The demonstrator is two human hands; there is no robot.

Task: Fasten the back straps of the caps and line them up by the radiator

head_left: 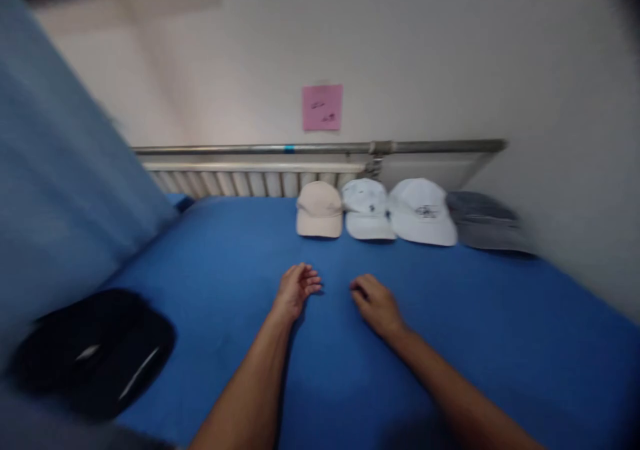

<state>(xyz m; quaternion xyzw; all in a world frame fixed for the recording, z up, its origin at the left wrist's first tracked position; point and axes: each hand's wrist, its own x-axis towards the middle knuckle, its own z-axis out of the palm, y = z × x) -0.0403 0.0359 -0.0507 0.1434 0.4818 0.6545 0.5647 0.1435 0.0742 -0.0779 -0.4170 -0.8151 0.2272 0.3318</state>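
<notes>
My left hand (296, 290) rests on a blue sheet (240, 257), fingers loosely curled and apart, holding nothing. My right hand (376, 303) lies a short way to its right, fingers bent downward against the sheet, with nothing visible in it. Beyond both hands, several caps sit in a row along the far edge: a beige cap (319, 210), a white cap (368, 209), a second white cap (424, 211) with a dark logo, and a grey cap (484, 221). The beige one is nearest my left hand.
A black cap (95, 350) lies at the near left. A blue curtain (55, 170) hangs along the left side. A metal rail (320, 148) with white slats runs behind the caps. A pink note (322, 107) is stuck on the wall.
</notes>
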